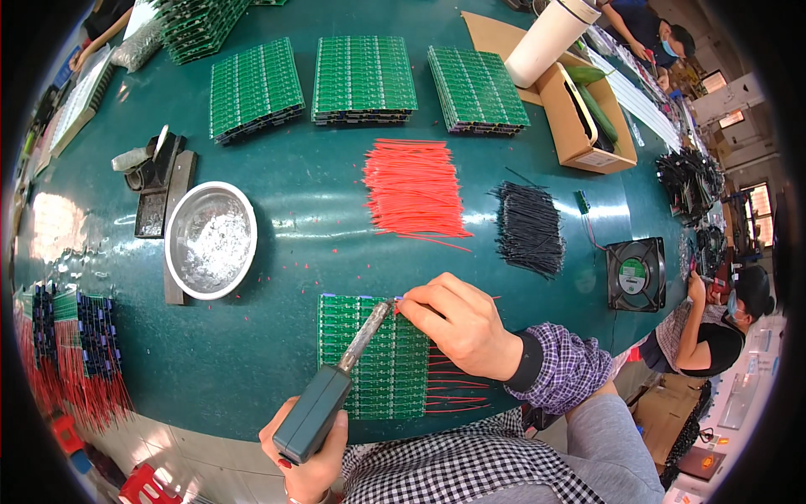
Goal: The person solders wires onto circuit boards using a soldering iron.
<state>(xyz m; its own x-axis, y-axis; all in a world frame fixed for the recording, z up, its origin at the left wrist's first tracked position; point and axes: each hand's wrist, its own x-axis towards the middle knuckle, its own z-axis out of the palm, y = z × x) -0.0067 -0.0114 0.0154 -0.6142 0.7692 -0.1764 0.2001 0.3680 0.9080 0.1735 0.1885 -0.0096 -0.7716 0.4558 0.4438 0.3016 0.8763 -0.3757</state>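
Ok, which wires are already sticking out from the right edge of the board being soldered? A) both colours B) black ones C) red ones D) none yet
C: thin red wires fan out from the right edge of the green circuit board, beneath the right hand; the left hand holds the soldering iron to its top edge.

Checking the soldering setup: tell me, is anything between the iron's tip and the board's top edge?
Nothing visible. The soldering iron in the left hand points to the circuit board edge beside the right hand fingertips.
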